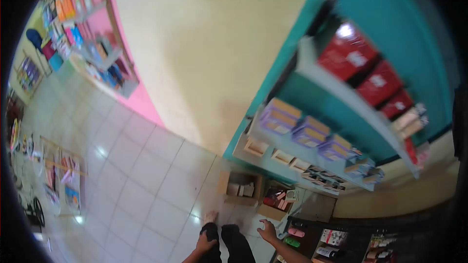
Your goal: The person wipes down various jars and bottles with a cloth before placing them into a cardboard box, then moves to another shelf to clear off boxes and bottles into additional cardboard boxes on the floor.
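My left hand (205, 243) lies against the dark trouser leg, its fingers apart and nothing in them. My right hand (266, 232) hangs in the air with fingers spread and a little curved, holding nothing. Just beyond it on the floor stands an open cardboard box (269, 211) with red and pink items inside. Beside that, to the left, is a second open cardboard box (224, 185) with pale boxes or packets in it. My bare foot (211, 216) shows on the tiles.
Teal wall shelves at right carry red boxes (349, 59), purple-trimmed boxes (308, 133) and small frame-like boxes (282, 156). A dark low shelf (304, 243) with bottles stands at lower right. A pink-backed shelf (122, 68) and a display rack (62, 175) stand on the left.
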Available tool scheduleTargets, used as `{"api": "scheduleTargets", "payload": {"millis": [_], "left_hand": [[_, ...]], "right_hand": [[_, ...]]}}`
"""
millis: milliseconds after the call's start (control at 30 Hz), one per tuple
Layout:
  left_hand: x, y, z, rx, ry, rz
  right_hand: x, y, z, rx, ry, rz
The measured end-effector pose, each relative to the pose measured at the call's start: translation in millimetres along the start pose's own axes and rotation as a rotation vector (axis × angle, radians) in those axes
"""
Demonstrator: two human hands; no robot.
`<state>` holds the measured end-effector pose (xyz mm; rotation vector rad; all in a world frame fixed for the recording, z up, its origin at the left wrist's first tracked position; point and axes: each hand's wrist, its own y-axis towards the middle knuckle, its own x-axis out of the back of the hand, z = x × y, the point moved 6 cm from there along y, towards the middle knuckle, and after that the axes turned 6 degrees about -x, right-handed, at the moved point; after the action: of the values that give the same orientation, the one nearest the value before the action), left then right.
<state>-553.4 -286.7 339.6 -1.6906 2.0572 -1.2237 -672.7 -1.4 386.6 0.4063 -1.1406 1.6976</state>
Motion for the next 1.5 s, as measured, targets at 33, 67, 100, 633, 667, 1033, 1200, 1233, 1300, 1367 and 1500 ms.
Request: {"api": "scheduleTargets", "payload": {"millis": [33,67,100,633,667,1033,1200,1233,1300,1367,1500], "left_hand": [[30.3,3.8,-37.3,-0.103,-0.109,-0.098],[60.8,7.7,-79.7,-0.264,-0.185,-0.222],[76.4,32.7,-90.6,-0.374,-0.076,-0.371],[318.1,-150.6,-651.4,-1.462,0.137,-0.559],[318.1,-137.9,-653.9,-1.48,0.064,-0.545],[300.8,-108.4,-655.5,-1.372,-0.273,-0.078],[330.6,-137.0,-616.0,-1.419,-0.464,-0.164],[336.4,-143.1,-605.0,-1.422,-0.507,-0.19],[343.4,-151.3,-582.1,-1.399,-0.538,-0.226],[346.6,-155.6,-558.3,-1.374,-0.575,-0.266],[345.5,-161.0,-519.5,-1.351,-0.684,-0.284]], "right_hand": [[24.5,-0.9,26.1,0.008,0.017,-0.041],[56.6,-1.1,62.8,0.097,0.082,-0.113],[85.3,-5.3,95.9,0.181,0.144,-0.176],[516.2,-108.4,437.8,0.658,-0.471,-0.773],[524.3,-99.3,440.3,0.655,-0.469,-0.783],[523.2,-42.7,455.9,0.53,-0.431,-0.399],[540.2,-108.4,460.3,0.745,-0.201,-0.437],[544.1,-122.1,454.6,0.704,-0.246,-0.433],[546.8,-131.1,434.1,0.656,-0.29,-0.423],[543.9,-130.1,414.3,0.646,-0.488,-0.423],[548.9,-103.0,387.8,0.491,-0.475,-0.364]]}}
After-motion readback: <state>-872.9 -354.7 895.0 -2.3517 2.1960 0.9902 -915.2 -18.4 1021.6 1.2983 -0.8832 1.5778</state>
